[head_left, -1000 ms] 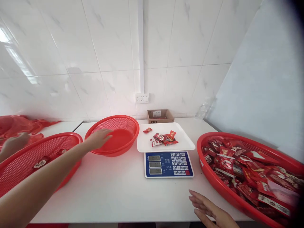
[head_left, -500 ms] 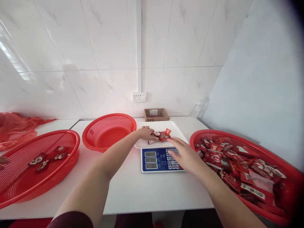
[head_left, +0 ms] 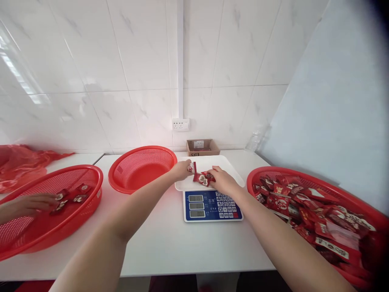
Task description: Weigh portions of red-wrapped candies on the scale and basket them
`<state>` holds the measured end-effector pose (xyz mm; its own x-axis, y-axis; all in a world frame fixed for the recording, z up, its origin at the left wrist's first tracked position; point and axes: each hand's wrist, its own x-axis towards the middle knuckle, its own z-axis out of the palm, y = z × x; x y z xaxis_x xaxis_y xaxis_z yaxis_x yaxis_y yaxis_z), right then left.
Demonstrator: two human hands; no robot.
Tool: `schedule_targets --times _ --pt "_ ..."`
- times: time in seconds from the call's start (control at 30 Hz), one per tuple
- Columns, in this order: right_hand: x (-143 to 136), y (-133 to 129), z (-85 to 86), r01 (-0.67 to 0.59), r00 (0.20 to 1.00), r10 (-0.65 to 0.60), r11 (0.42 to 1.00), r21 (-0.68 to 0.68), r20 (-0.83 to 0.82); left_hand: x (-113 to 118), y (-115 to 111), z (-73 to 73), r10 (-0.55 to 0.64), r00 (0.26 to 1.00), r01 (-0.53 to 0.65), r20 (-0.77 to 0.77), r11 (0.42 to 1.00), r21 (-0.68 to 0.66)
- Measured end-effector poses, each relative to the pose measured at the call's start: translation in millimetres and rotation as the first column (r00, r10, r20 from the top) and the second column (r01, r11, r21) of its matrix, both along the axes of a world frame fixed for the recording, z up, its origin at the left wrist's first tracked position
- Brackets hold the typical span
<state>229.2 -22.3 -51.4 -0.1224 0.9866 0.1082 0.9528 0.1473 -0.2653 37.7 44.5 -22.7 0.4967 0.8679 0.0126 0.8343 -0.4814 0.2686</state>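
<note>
Over the white pan (head_left: 220,161) of a digital scale (head_left: 212,207), my left hand (head_left: 181,169) is closed on a small red-and-white snack packet (head_left: 191,167). My right hand (head_left: 223,180) grips more red snack packets (head_left: 203,178) from the pan's right side; how many is hard to make out. Those packets lie close together between my two hands. In front of the pan is the scale's blue panel with its displays and keypad, partly covered by my right wrist.
A red basket (head_left: 142,190) stands left of the scale. Another person's hand (head_left: 30,206) reaches into a red basket (head_left: 75,227) holding several packets. At right, a red basket (head_left: 255,172) is heaped with packets. A cardboard box (head_left: 203,147) stands behind the scale; red plastic bags (head_left: 24,162) lie far left.
My left hand has drawn back to the left with a packet. My right hand has moved up onto the packets over the pan. The other person's hand has reached further into the left basket.
</note>
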Motion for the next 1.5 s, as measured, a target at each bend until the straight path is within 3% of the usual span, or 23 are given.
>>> schedule_targets --times 0.17,0.3,0.37,0.47,0.53,0.57,0.63,0.7,0.77,0.8,0.87,0.97,1.03,1.07,1.13,1.2,1.33,1.5 --pt "7.4 4.3 -1.4 0.055 0.996 -0.051 0.997 0.056 -0.072 -58.2 16.5 28.3 0.196 0.980 -0.193 -0.026 0.977 0.093" --pt "13.2 8.4 -1.1 0.116 0.980 -0.100 0.990 0.086 -0.170 -86.2 19.7 32.0 0.294 0.951 -0.285 -0.090 0.953 0.108" --pt "15.4 9.5 1.1 0.146 0.964 -0.122 0.985 0.087 -0.234 -76.7 11.8 25.3 0.201 0.975 -0.188 -0.096 0.973 0.132" --pt "16.3 9.9 6.5 0.227 0.887 -0.179 0.972 0.064 -0.425 -39.7 -6.3 9.2 -0.170 0.984 0.176 -0.060 0.977 0.118" --pt "15.8 9.4 10.4 0.289 0.726 -0.229 0.957 -0.015 -0.649 -12.1 -15.9 -3.1 -0.356 0.934 0.356 0.006 0.934 0.003" --pt "15.6 8.9 12.3 0.300 0.600 -0.256 0.950 -0.084 -0.758 -0.6 -18.5 -9.1 -0.368 0.928 0.372 0.061 0.925 -0.074" --pt "15.8 7.1 15.6 0.267 0.318 -0.311 0.936 -0.230 -0.896 15.5 -19.0 -19.7 -0.290 0.941 0.322 0.174 0.925 -0.200" --pt "17.0 4.5 18.3 0.208 0.110 -0.343 0.926 -0.316 -0.933 22.7 -15.3 -27.3 -0.177 0.947 0.246 0.269 0.936 -0.252" --pt "18.1 1.5 20.2 0.192 0.021 -0.329 0.928 -0.319 -0.944 25.0 -11.6 -30.8 -0.099 0.930 0.196 0.355 0.949 -0.248" --pt "17.7 -0.2 20.8 0.195 0.018 -0.307 0.935 -0.298 -0.952 25.7 -11.1 -30.9 -0.057 0.912 0.172 0.407 0.952 -0.254" --pt "13.6 -4.4 20.6 0.235 0.110 -0.241 0.949 -0.210 -0.964 28.5 -14.7 -28.7 0.032 0.858 0.138 0.512 0.947 -0.291" --pt "-2.3 -14.4 17.3 0.257 0.495 -0.084 0.965 0.054 -0.865 37.3 -30.1 -20.8 0.141 0.747 0.183 0.650 0.896 -0.405" --pt "-16.4 -23.8 14.2 0.159 0.741 0.040 0.959 0.233 -0.670 43.5 -43.2 -15.1 0.296 0.574 0.337 0.764 0.765 -0.549" --pt "-23.0 -29.0 12.9 0.095 0.811 0.096 0.952 0.292 -0.577 45.8 -49.1 -12.8 0.404 0.464 0.432 0.788 0.674 -0.599" --pt "-33.1 -38.7 11.5 0.028 0.861 0.161 0.932 0.361 -0.483 47.4 -58.4 -10.2 0.589 0.279 0.586 0.758 0.522 -0.620" --pt "-38.2 -46.3 11.7 0.042 0.834 0.185 0.919 0.393 -0.520 45.5 -63.5 -10.6 0.658 0.206 0.644 0.724 0.466 -0.607" --pt "-39.3 -54.4 12.1 0.045 0.753 0.217 0.925 0.377 -0.622 37.8 -66.4 -15.2 0.677 0.215 0.670 0.703 0.422 -0.611" --pt "-43.4 -58.1 8.7 0.015 0.874 0.168 0.929 0.370 -0.457 29.0 -72.5 -16.9 0.624 0.259 0.646 0.737 0.455 -0.613"
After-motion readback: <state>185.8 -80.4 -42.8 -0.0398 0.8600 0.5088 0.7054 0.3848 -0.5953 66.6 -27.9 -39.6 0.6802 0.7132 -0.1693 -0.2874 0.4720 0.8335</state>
